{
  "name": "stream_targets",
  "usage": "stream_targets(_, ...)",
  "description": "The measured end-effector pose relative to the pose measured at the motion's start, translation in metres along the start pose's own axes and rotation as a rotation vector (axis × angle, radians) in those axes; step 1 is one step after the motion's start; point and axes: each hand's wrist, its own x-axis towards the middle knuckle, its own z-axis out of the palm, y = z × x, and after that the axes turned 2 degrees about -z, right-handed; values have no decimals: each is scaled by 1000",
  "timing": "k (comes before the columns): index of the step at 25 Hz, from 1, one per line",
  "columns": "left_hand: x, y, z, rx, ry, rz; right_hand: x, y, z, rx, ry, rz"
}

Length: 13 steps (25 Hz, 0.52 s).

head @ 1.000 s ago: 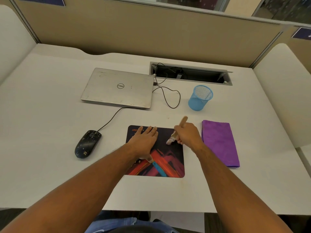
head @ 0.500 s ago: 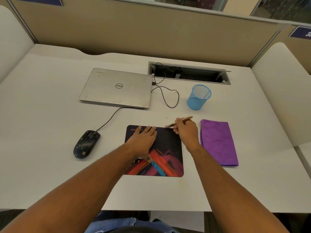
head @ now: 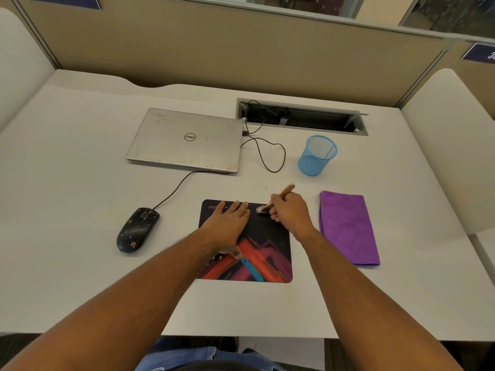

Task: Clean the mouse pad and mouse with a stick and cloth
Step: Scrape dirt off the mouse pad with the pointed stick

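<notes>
**Stick comes back down onto the pad's far edge**

Half a second ago the stick lay nearly level above the far rim of the mouse pad; now its tip tilts down onto the pad's far right area again, so the scraping seems to go on stroke by stroke. The right hand grips it with fingers curled round. The left hand stays flat on the pad, fingers straight and close together. The speckled mouse sits left, the purple cloth right, both untouched. The closed laptop reads "DELL"; the pad's orange lettering is partly covered.
</notes>
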Motion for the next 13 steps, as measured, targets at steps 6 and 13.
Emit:
stream_targets(6,-1,1,-3,3,-3,-3,1,-13,1,-119,-113,-185)
stream_targets(13,-2,3,-2,-14,-6,-12,15,-41,-24,-728,-123,-251)
